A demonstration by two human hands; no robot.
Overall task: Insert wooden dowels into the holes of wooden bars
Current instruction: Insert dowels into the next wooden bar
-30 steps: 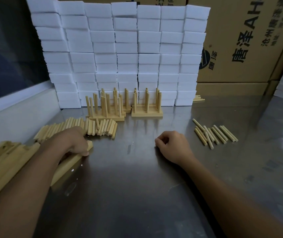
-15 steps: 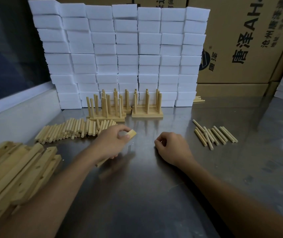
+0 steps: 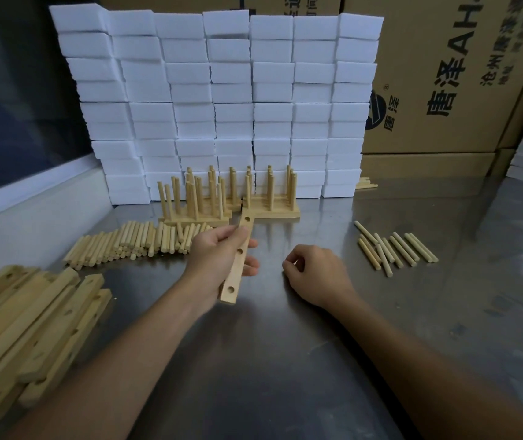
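Left hand (image 3: 219,262) grips a pale wooden bar (image 3: 237,260), three holes visible, lifted over the steel table (image 3: 269,360); a second ago it was at the bar pile (image 3: 28,328). Right hand (image 3: 317,274) loosely curled, holding nothing.

The left hand (image 3: 219,262) is away from the stack of bars (image 3: 28,331) now, where it was reaching a second ago, and it's out over the metal table (image 3: 285,360), just left of the resting right hand (image 3: 317,274). It's brought one wooden bar (image 3: 238,258) along. Half a second back that bar lay low and flat in the grip; now it's turned lengthwise, holes facing up, far end pointing toward the finished racks (image 3: 228,198), with the fingers (image 3: 247,269) curled around its middle.
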